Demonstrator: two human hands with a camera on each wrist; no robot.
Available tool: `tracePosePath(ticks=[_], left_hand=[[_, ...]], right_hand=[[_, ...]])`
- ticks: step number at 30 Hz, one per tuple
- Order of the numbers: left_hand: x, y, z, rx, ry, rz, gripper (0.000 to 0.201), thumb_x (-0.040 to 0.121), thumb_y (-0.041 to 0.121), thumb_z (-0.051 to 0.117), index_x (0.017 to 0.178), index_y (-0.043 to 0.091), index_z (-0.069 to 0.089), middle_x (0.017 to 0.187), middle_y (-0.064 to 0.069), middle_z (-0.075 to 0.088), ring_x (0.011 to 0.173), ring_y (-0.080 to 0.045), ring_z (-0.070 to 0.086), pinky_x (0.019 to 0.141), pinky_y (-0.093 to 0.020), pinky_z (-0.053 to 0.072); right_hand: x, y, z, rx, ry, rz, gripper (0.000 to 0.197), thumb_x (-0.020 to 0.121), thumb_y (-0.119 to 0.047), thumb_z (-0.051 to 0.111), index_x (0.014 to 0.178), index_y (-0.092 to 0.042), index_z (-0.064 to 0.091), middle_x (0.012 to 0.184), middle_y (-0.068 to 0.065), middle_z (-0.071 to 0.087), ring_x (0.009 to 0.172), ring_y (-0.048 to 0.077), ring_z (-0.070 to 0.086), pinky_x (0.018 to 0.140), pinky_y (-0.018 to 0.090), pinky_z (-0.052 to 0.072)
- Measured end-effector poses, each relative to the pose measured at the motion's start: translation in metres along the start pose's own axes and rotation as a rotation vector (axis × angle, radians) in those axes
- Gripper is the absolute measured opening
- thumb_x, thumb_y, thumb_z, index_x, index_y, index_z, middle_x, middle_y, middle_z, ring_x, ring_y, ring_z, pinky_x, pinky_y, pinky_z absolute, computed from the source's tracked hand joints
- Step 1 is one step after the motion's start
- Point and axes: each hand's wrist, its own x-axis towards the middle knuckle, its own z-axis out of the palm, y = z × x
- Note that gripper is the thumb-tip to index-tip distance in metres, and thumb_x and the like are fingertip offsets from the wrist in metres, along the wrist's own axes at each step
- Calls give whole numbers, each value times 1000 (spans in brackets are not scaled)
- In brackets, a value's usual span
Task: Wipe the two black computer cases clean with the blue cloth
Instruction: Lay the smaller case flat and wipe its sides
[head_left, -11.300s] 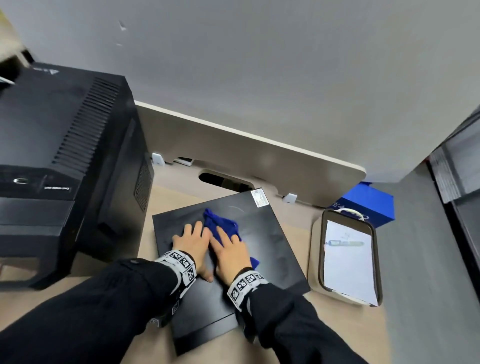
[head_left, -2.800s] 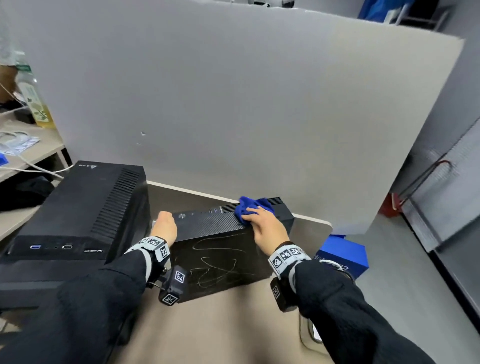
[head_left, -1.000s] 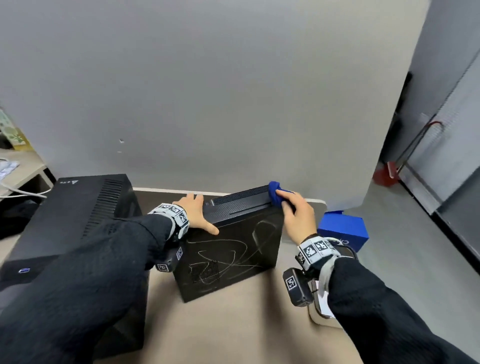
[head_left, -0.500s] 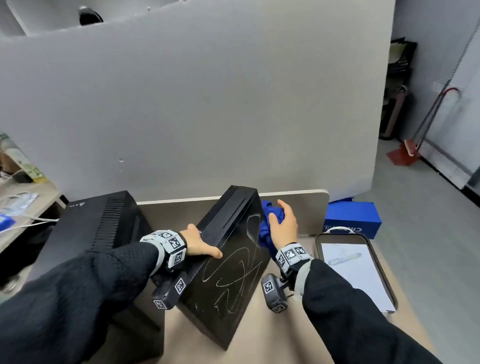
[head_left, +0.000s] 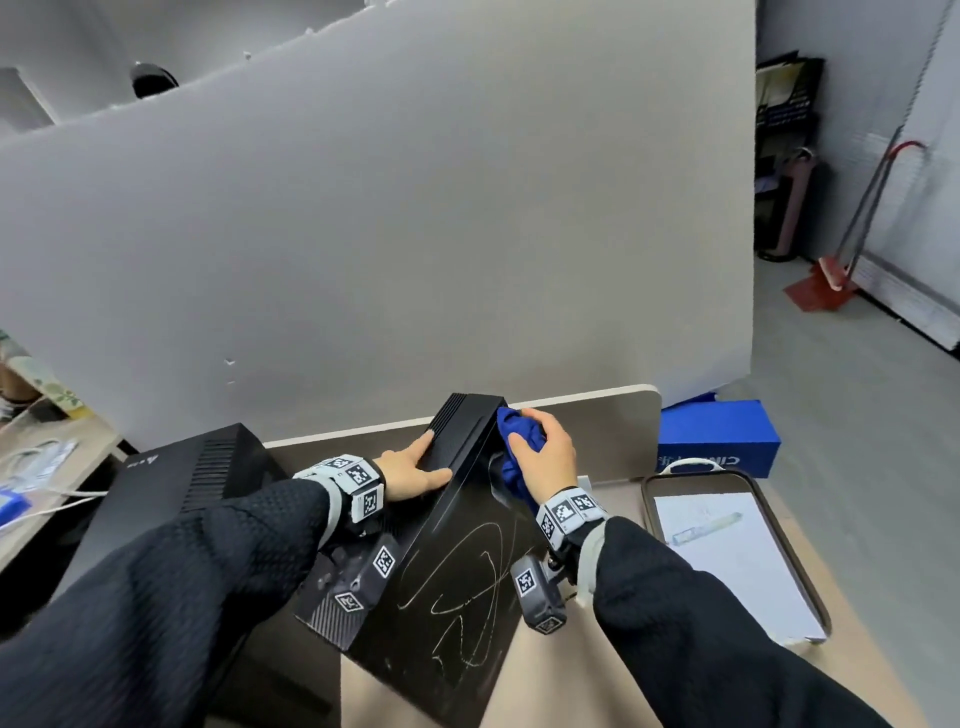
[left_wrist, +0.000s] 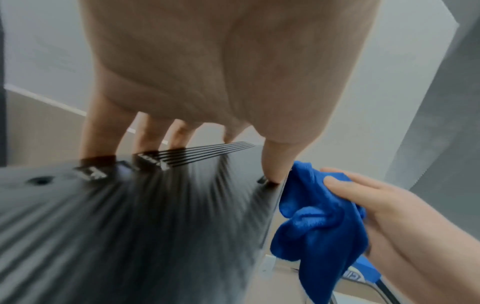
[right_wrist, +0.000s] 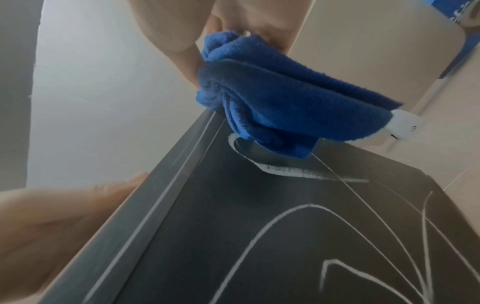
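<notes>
The small black case (head_left: 447, 597) stands on edge on the desk, its side panel scrawled with white lines (right_wrist: 298, 236). My left hand (head_left: 415, 467) lies flat on its ribbed top edge (left_wrist: 145, 216), fingers straight, steadying it. My right hand (head_left: 545, 457) grips the bunched blue cloth (head_left: 514, 441) and presses it against the upper far part of the marked panel; the cloth (right_wrist: 280, 102) covers the top of the scrawl. The cloth (left_wrist: 319, 216) hangs past the case's corner. The large black tower case (head_left: 176, 493) stands at the left, partly behind my left sleeve.
A grey partition board (head_left: 389, 234) rises right behind the desk. A brown tray (head_left: 802, 582) holding a white sheet and a pen lies at the right. A blue box (head_left: 722, 441) sits beyond it. Cables lie on the neighbouring desk (head_left: 36, 467) at the far left.
The small case went from lying flat to standing on edge and has been turned so its marked panel faces right. My right hand with the cloth moved from the top edge onto that panel.
</notes>
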Motion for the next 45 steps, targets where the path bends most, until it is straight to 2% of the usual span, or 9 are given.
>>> tracePosePath(ticks=[3, 8, 10, 13, 19, 25, 31, 37, 45], left_hand=[[10, 7, -9, 96, -69, 38, 80, 78, 72, 48, 143, 61, 2, 154, -7, 34, 139, -26, 36, 115, -37, 30], [22, 10, -22, 96, -177, 113, 78, 91, 54, 54, 147, 53, 0, 157, 4, 27, 142, -17, 30, 118, -29, 21], [26, 12, -20, 63, -195, 146, 81, 84, 56, 59, 140, 64, 1, 159, -3, 22, 143, -21, 26, 119, -35, 20], [30, 9, -12, 30, -157, 170, 81, 71, 56, 52, 136, 69, 5, 159, -16, 12, 148, -26, 4, 121, -43, 7], [32, 7, -9, -12, -166, 180, 72, 84, 51, 51, 137, 68, 5, 158, -20, 8, 149, -26, -3, 119, -39, 4], [33, 5, -6, -21, -180, 178, 67, 98, 40, 47, 140, 65, 2, 159, -18, -2, 148, -26, -10, 118, -41, 1], [29, 11, -6, -28, -197, 170, 76, 82, 51, 46, 140, 65, 0, 159, -19, 0, 148, -30, -1, 118, -42, 5], [25, 16, 5, -107, -49, 172, 80, 69, 45, 43, 140, 65, 13, 159, -20, -2, 149, -24, -11, 116, -45, 7], [32, 12, 13, -134, 18, 174, 75, 63, 48, 42, 130, 73, 17, 161, -11, -2, 149, -31, -2, 118, -49, 10]], right_hand=[[9, 6, 14, 31, -7, 9, 34, 88, -10, 61, 121, -20, 61, 120, -2, 56, 110, 12, 52, 99, 28, 41], [-71, 31, 39, 88, -72, -95, 30, 89, -15, 62, 116, -29, 63, 113, -18, 52, 104, -4, 54, 94, 22, 47], [-89, 36, 37, 56, -142, -168, 29, 89, -17, 63, 115, -31, 64, 112, -22, 53, 106, -3, 55, 93, 17, 45], [-57, 32, 32, 26, -98, -224, 28, 88, -13, 62, 111, -30, 65, 110, -20, 55, 104, -2, 56, 90, 16, 45], [47, 24, 27, 29, 104, -49, 29, 87, -12, 60, 110, -29, 67, 112, -11, 60, 102, 7, 57, 88, 25, 45], [-59, 61, 34, 13, -22, -71, 26, 87, -14, 64, 108, -30, 64, 106, -21, 57, 99, -7, 55, 85, 11, 41], [-8, 56, 24, -82, 35, -26, 25, 84, -10, 61, 98, -31, 62, 103, -15, 58, 92, 7, 57, 79, 29, 48], [-1, 51, 24, -81, 78, 64, 21, 90, -15, 59, 108, -26, 62, 108, -13, 56, 86, 5, 51, 64, 5, 34], [-28, 83, 23, -117, 22, 20, 22, 87, -17, 61, 103, -32, 62, 104, -18, 59, 89, 1, 54, 78, 19, 44]])
